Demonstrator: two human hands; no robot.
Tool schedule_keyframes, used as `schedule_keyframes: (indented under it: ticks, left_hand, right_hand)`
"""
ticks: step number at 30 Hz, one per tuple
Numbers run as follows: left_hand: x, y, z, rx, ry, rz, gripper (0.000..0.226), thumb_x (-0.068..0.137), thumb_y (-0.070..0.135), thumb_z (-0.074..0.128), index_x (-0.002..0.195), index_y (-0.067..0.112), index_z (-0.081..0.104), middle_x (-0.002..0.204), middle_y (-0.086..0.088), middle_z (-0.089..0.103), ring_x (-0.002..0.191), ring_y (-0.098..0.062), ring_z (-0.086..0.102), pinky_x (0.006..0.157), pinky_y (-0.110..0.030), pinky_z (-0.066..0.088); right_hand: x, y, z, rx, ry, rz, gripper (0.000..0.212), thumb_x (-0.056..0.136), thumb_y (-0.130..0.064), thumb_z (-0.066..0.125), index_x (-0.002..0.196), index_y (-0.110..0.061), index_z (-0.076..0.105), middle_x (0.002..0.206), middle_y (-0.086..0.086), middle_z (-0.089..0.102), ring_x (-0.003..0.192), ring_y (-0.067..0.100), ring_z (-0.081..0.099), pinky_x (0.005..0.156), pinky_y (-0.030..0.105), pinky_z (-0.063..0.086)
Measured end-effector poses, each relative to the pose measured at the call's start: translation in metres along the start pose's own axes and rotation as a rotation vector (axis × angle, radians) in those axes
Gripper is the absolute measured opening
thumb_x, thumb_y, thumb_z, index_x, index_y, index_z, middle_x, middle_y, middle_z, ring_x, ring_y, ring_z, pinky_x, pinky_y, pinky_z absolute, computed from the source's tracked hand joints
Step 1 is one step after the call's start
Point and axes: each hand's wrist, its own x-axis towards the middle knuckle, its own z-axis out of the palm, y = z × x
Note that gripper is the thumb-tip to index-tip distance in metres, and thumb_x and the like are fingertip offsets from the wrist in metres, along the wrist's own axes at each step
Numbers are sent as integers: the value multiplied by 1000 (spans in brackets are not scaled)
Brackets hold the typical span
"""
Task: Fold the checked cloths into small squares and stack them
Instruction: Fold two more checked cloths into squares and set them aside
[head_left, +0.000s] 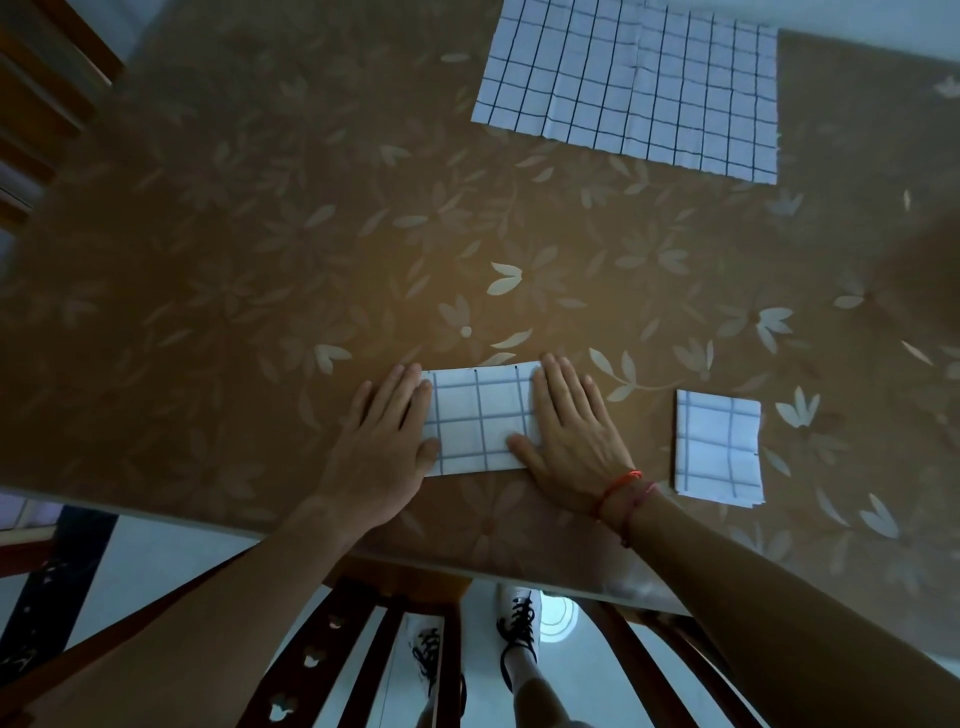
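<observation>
A white cloth with blue checks, folded into a rectangle (480, 421), lies near the table's front edge. My left hand (387, 447) presses flat on its left end and my right hand (569, 428) presses flat on its right end, fingers spread. To the right lies a small folded checked square (719, 447), apart from both hands. At the far side an unfolded checked cloth (628, 85) lies spread flat.
The table (260, 291) has a brown flowered cover under glass. A wooden chair back (363, 654) stands below the front edge, with my shoes on the pale floor. Another wooden chair (47, 104) is at the far left.
</observation>
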Motion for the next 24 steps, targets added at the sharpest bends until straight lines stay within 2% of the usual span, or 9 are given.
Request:
schedule_keyframes:
  ticks: [4, 8, 11, 14, 21, 24]
  left_hand:
    - [12, 2, -11, -16, 85, -21, 54, 86, 38, 52, 132, 11, 48, 138, -12, 47, 129, -28, 40, 109, -47, 30]
    - [28, 5, -21, -23, 99, -65, 61, 76, 37, 70, 128, 12, 52, 124, -9, 56, 115, -29, 49, 98, -43, 37]
    - [40, 9, -28, -62, 21, -139, 66, 76, 41, 69, 132, 16, 47, 126, -6, 51, 118, -27, 43, 100, -40, 31]
    - [48, 10, -33, -74, -6, -191, 61, 74, 43, 69, 126, 20, 48, 124, -3, 47, 117, -25, 40, 98, -37, 30]
    - [61, 10, -44, -117, -122, -311, 73, 56, 55, 80, 112, 19, 50, 112, 0, 59, 110, -26, 52, 92, -40, 33]
    - [62, 12, -45, -122, -134, -318, 63, 55, 51, 81, 103, 20, 55, 103, 2, 59, 105, -24, 53, 89, -39, 32]
  right_hand:
    - [10, -1, -14, 12, 57, -7, 76, 87, -55, 33, 144, -5, 33, 145, 17, 40, 135, 34, 36, 116, 50, 24]
    - [23, 2, -31, 43, 87, -12, 67, 81, -44, 49, 141, -15, 37, 132, 8, 49, 120, 29, 46, 106, 43, 36]
    - [32, 2, -36, 81, 49, 4, 65, 81, -41, 52, 140, -22, 34, 133, 5, 47, 117, 28, 47, 102, 41, 39]
    - [39, 1, -38, 86, 19, 10, 63, 81, -40, 52, 140, -25, 36, 133, 6, 46, 117, 28, 46, 102, 41, 39]
    - [39, 3, -41, 97, -3, 7, 60, 82, -37, 52, 139, -24, 39, 131, 7, 47, 115, 28, 46, 99, 40, 39]
    - [39, 2, -44, 93, -19, 9, 59, 83, -37, 52, 139, -25, 40, 128, 8, 48, 113, 28, 47, 98, 40, 40]
